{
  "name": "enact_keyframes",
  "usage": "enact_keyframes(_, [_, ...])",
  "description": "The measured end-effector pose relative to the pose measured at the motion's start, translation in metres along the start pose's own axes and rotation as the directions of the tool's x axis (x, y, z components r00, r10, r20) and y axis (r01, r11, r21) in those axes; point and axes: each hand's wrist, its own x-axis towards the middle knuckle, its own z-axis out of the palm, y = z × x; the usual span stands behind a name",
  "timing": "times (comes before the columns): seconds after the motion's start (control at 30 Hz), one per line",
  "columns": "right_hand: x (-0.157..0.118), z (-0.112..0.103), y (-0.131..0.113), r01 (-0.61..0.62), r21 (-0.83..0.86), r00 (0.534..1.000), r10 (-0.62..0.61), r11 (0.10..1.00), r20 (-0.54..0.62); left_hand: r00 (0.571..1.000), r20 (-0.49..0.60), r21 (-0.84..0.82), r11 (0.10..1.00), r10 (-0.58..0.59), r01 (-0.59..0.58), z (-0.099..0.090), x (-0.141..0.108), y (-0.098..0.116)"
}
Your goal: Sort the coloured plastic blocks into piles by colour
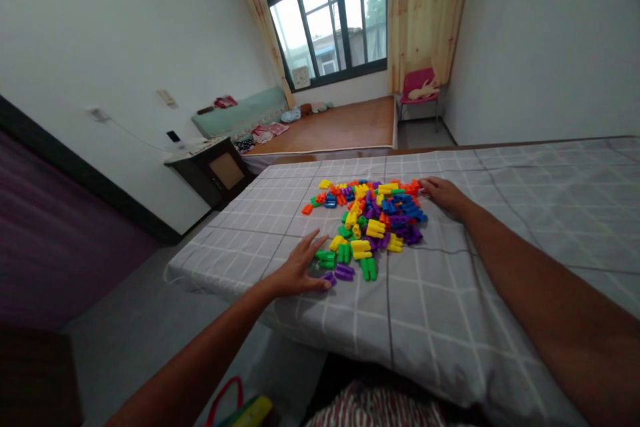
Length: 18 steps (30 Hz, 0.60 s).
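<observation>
Colourful plastic building blocks lie heaped on a grey checked cloth (425,300), in yellow, green, blue, purple and orange. My left hand (297,270) is at the near left edge of the heap, fingers spread and thumb touching a small purple block (329,278). Beside it are another purple block (345,272) and a green block (326,259). At the far right edge of the heap is my right hand (443,193), its fingers stretched toward an orange block (414,187) and touching or nearly touching it. Blue blocks (403,207) and yellow blocks (376,228) lie between the hands.
Behind the cloth-covered surface stands a bed with a brown mat (350,123). A dark cabinet (220,170) is at the left, a pink chair (419,85) at the back right. Below, near my legs, is a yellow and green item (253,410) with a red strap.
</observation>
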Motion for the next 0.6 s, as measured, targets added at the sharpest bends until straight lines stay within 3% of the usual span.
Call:
enact_keyframes(0.1, [-0.002, -0.004, -0.004, -0.034, 0.065, 0.996, 0.028, 0.997, 0.089, 0.994, -0.084, 0.019, 0.997, 0.073, -0.071, 0.019, 0.033, 0.012])
enact_keyframes(0.23, [-0.005, -0.004, -0.01, -0.04, -0.036, 0.992, 0.044, 0.999, 0.116, 0.969, -0.204, 0.065, 0.99, 0.137, -0.126, 0.042, 0.083, 0.035])
enact_keyframes(0.37, [-0.008, 0.002, -0.02, -0.08, 0.011, 0.98, 0.076, 0.997, 0.183, 0.929, -0.328, 0.069, 0.985, 0.171, -0.156, 0.042, 0.125, 0.039])
enact_keyframes(0.43, [-0.007, 0.004, -0.023, -0.032, -0.001, 0.985, 0.032, 0.999, 0.168, 0.897, -0.429, 0.003, 0.993, 0.107, -0.117, 0.028, 0.146, 0.022])
enact_keyframes(0.5, [-0.005, 0.004, -0.025, 0.045, -0.039, 0.991, -0.039, 0.998, 0.129, 0.841, -0.534, -0.122, 0.992, -0.088, 0.026, 0.007, 0.164, -0.009])
enact_keyframes(0.6, [-0.002, -0.001, -0.027, 0.101, -0.034, 0.983, -0.095, 0.994, 0.157, 0.789, -0.56, -0.201, 0.965, -0.255, 0.169, -0.023, 0.182, -0.06])
